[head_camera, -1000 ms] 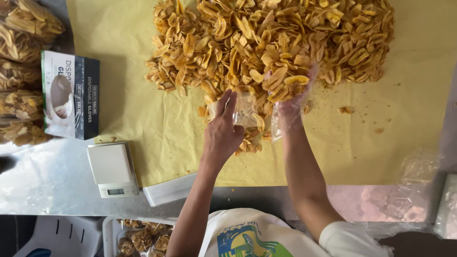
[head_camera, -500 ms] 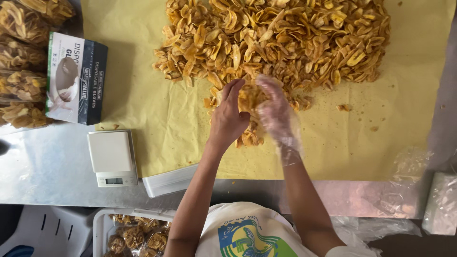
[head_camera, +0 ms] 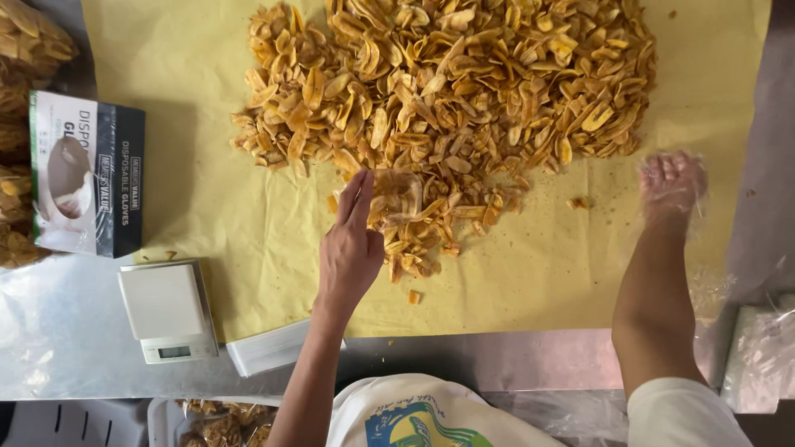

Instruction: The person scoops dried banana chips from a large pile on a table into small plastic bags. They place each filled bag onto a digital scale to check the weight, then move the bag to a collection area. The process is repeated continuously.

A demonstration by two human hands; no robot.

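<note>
Big pile of fried banana chips (head_camera: 451, 99) spread on yellow paper (head_camera: 182, 207) over a metal tabletop (head_camera: 497, 360). Left hand (head_camera: 352, 248) bare, fingers (head_camera: 356, 194) straight, touching the near edge of the pile beside a clear bag (head_camera: 397, 199) of chips. Right hand (head_camera: 672, 186) in a thin clear glove, blurred, out at the right edge of the paper, holding nothing. Glove box (head_camera: 87, 174) on the left, small white scale (head_camera: 166, 310) just below it. Bagged chips (head_camera: 21, 66) stacked at far left.

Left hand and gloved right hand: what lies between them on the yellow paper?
The head view shows the near edge of the chip pile beside the left hand, then bare yellow paper up to the right hand.
</note>
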